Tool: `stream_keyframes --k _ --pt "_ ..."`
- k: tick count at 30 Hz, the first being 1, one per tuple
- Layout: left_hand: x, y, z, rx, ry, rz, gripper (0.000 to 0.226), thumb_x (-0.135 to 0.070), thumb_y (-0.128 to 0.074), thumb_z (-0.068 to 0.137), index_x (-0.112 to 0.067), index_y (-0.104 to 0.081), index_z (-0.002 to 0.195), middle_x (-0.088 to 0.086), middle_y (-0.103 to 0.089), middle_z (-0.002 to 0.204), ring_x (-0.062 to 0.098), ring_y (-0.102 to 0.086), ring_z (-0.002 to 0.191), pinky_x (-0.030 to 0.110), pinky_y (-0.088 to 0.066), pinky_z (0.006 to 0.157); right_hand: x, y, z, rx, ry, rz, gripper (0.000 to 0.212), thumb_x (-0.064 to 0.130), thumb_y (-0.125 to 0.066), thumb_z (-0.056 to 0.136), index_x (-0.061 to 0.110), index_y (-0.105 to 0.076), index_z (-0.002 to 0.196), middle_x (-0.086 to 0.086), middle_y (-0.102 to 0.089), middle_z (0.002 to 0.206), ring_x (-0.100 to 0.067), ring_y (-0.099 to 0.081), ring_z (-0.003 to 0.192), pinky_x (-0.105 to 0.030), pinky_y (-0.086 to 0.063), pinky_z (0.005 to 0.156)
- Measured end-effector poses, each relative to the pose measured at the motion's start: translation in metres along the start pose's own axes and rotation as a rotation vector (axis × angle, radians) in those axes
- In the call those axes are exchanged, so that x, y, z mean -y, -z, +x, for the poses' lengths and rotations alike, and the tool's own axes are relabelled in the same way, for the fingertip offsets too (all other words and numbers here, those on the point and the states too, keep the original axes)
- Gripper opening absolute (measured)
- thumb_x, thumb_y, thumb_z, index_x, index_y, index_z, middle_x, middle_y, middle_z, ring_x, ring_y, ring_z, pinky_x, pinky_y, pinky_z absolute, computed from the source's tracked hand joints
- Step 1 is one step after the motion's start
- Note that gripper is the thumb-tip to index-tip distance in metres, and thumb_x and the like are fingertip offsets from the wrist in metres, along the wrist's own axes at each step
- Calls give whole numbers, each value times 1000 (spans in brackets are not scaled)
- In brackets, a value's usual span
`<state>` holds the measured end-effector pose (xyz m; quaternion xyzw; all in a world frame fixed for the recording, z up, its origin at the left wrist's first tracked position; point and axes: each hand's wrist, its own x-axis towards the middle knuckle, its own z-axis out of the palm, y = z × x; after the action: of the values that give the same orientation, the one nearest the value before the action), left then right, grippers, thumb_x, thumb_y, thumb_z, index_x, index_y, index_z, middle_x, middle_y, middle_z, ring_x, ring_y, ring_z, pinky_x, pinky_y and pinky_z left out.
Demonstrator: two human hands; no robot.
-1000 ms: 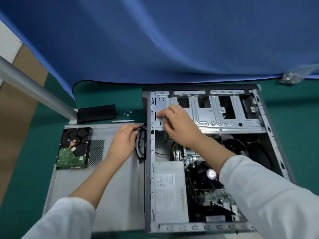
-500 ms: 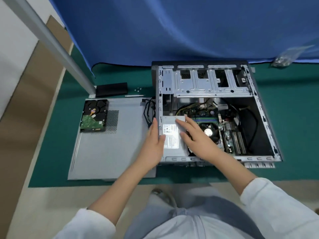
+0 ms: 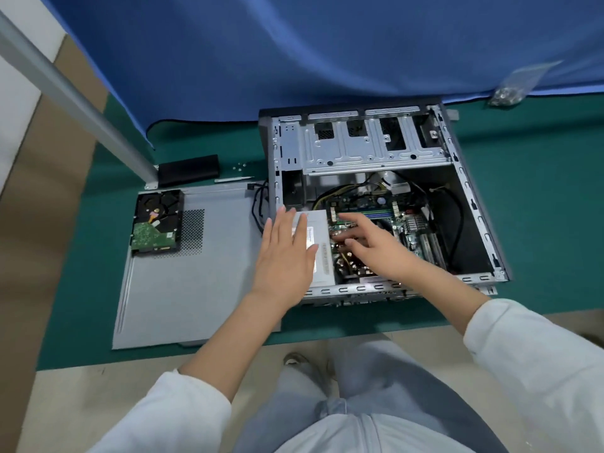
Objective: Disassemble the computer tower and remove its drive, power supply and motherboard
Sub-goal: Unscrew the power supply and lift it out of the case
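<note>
Surface: green mat. Backdrop cloth: blue. Tower chassis: bare silver-grey metal. Side panel: pale grey, perforated dot patch. Drive: black, green circuit board. Power supply: grey, white label. Motherboard: green. Sleeves: white.

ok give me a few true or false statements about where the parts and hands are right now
1. The hard drive lies on the removed side panel. True.
2. The power supply is out of the computer case. False: it sits inside, at the case's left side.
3. The left hand lies open over the power supply. True.
4. The right hand holds a screwdriver. False: it holds nothing and reaches over the motherboard.
5. The drive cage holds a drive. False: its bays look empty.
</note>
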<state>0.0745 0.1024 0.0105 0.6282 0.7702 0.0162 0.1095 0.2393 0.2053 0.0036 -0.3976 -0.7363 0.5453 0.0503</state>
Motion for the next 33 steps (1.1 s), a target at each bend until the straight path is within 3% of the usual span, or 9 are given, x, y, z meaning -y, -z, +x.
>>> stream_keyframes --k 3,5,7,10,13,16,21,27,33 --pt "-11 2 17 -23 -9 38 58 -38 -18 102 -7 -12 150 12 -21 153 27 -6 145 38 3 119 -16 25 7 69 86 -362 28 11 -52 94 20 -53 121 8 -60 111 1 -54 96 -7 -39 77" --pt "-19 3 29 -41 -4 58 55 -38 -23 101 -7 -27 146 11 -38 140 27 -27 135 39 -5 119 -27 37 16 165 196 -676 21 20 -57 92 22 -61 113 6 -60 108 -14 -45 103 -25 -40 90" --pt "-24 3 36 -93 28 50 48 -38 -28 99 -10 -43 135 7 -50 124 25 -41 121 38 -11 118 -35 39 24 226 349 -967 26 32 -60 89 24 -63 114 3 -58 109 -19 -43 103 -35 -40 89" --pt "-26 2 39 -135 60 24 46 -39 -29 97 -11 -52 125 5 -55 112 25 -47 112 38 -16 117 -38 33 31 249 539 -1107 30 34 -70 79 25 -68 107 -5 -56 109 -27 -49 100 -38 -42 80" --pt "-26 3 39 -135 69 4 46 -39 -29 95 -11 -53 123 5 -55 110 25 -48 110 39 -18 116 -37 20 39 324 648 -1266 22 28 -65 83 29 -69 105 -1 -53 118 -27 -46 105 -36 -40 84" --pt "-25 4 40 -137 69 -17 42 -37 -34 94 -11 -55 120 4 -56 109 25 -47 109 40 -20 115 -30 13 51 470 660 -1312 23 16 -51 88 23 -67 103 1 -47 124 -28 -36 113 -39 -31 91" --pt "-25 2 40 -147 64 -22 39 -34 -38 94 -9 -55 118 5 -57 108 25 -50 108 40 -19 116 -28 11 60 604 784 -1437 22 12 -52 87 21 -67 101 6 -53 119 -25 -35 117 -38 -29 96" --pt "-27 1 42 -134 77 20 40 -34 -34 94 -11 -54 119 4 -56 105 24 -50 105 39 -17 117 -31 6 57 689 742 -1434 18 8 -55 84 16 -67 95 3 -59 105 -26 -35 116 -38 -25 92" --pt "-26 0 44 -115 78 47 37 -33 -37 94 -12 -53 120 5 -56 103 26 -50 103 42 -19 116 -20 -5 61 673 602 -1447 19 14 -58 83 20 -69 97 9 -60 109 -24 -30 122 -42 -20 103"
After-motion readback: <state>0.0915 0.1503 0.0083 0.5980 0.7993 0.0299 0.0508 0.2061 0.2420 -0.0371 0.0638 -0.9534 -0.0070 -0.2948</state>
